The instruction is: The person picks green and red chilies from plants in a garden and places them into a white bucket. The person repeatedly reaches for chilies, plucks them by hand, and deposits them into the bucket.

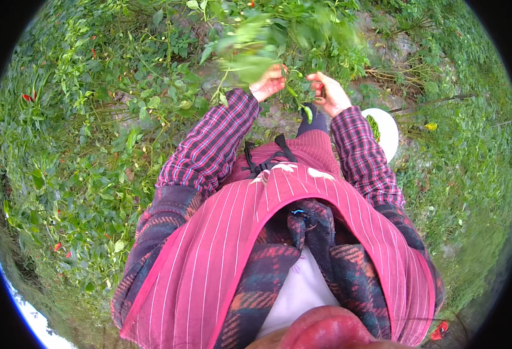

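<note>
My left hand (270, 83) pinches a leafy branch of a chili pepper plant (249, 48), whose leaves are blurred. Just right of those fingertips, a slim green chili (291, 91) hangs among the stems. Below it, a second, thicker green chili (308, 114) dangles in front of my dark shoe or sock. My right hand (331, 94) is a short way to the right of these chilies, its fingers curled. A small reddish spot shows between its fingers, and I cannot tell whether it is a chili or skin.
A white bowl (389, 133) with green chilies (373, 127) sits beside my right forearm, which partly covers it. Dense plants with red chilies (28, 97) spread to the left. A thin dry branch (439, 101) and a yellow flower or leaf (431, 126) are on the right.
</note>
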Demonstrator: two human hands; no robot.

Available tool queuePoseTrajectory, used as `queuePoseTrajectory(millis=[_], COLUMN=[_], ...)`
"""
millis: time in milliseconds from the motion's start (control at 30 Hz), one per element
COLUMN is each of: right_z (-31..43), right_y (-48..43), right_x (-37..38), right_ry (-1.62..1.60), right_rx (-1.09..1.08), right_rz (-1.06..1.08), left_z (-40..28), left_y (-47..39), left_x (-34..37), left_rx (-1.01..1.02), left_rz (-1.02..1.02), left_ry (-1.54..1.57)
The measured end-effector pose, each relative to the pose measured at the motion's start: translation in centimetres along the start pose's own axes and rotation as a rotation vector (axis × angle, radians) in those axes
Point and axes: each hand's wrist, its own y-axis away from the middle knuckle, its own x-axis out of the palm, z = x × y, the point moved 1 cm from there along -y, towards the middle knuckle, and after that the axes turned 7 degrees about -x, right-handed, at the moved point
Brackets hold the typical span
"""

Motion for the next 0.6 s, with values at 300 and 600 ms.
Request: queuePoseTrajectory(millis=[300,600], right_z=[-4.5,-5.0], right_y=[0.3,-1.7], right_x=[1.4,3.1], right_ry=[-0.123,0.124], right_rx=[0.014,-0.253], right_rz=[0.081,-0.023], left_z=[1.5,0.5], left_y=[2.5,2.8], left_x=[-0.3,-0.4], left_rx=[0.021,0.105], left_rz=[-0.022,-0.128], left_ry=[-0.003,-0.063])
